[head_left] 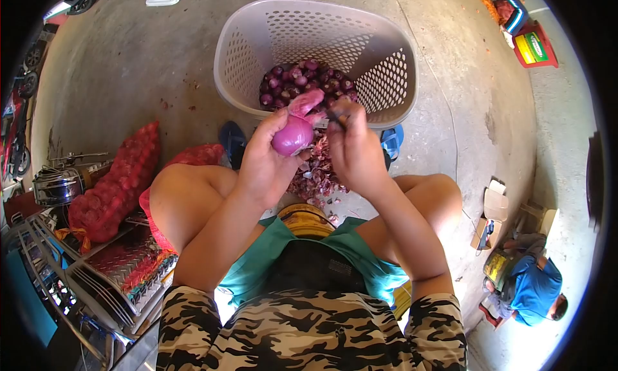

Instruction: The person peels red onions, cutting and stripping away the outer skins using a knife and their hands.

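Note:
My left hand [265, 168] is closed around a red onion [293, 137], bright purple and shiny. A strip of pink onion skin [305, 102] sticks up from its top. Close beside it, my right hand [354, 149] is closed on a small dark knife-like tool [335, 118]; motion blur hides its exact shape. Just beyond my hands stands a grey plastic basket [232, 81] with perforated walls. Many peeled red onions [299, 80] lie in its bottom. Loose onion skins [315, 178] are heaped on the floor below my hands.
Red mesh sacks of onions [122, 184] lie at my left beside a metal rack [84, 274]. Blue slippers [233, 139] are near the basket. At the right are an open cardboard box [496, 204], a person in a blue shirt [537, 290] and a red container [535, 46].

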`<state>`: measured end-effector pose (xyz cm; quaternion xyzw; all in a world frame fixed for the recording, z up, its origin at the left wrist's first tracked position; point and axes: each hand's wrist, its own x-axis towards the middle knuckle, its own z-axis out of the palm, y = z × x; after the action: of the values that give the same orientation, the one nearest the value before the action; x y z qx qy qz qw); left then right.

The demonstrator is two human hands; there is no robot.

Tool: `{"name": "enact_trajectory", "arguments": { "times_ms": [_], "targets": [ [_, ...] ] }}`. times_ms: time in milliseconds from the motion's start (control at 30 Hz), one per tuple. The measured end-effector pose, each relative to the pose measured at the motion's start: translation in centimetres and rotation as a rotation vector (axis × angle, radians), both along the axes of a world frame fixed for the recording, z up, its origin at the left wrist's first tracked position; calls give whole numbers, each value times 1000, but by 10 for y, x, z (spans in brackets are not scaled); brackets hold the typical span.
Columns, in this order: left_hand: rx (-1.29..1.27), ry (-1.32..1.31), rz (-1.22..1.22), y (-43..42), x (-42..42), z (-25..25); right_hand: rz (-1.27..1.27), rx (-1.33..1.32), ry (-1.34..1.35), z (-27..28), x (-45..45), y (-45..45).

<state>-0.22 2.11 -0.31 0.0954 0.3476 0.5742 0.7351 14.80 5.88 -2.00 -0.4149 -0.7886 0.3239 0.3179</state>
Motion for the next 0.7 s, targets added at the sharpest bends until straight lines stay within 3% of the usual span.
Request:
{"name": "enact_trajectory", "arguments": {
  "times_ms": [200,367,700],
  "targets": [
    [-8,-128,-38,-4,-4,-9,-12,-182,145,-1,8,7],
    [83,-18,-65,-2,-5,2,7,-300,250,0,12,5],
    [-34,-12,6,-6,1,-17,116,-156,208,6,7,2]
  ]
}}
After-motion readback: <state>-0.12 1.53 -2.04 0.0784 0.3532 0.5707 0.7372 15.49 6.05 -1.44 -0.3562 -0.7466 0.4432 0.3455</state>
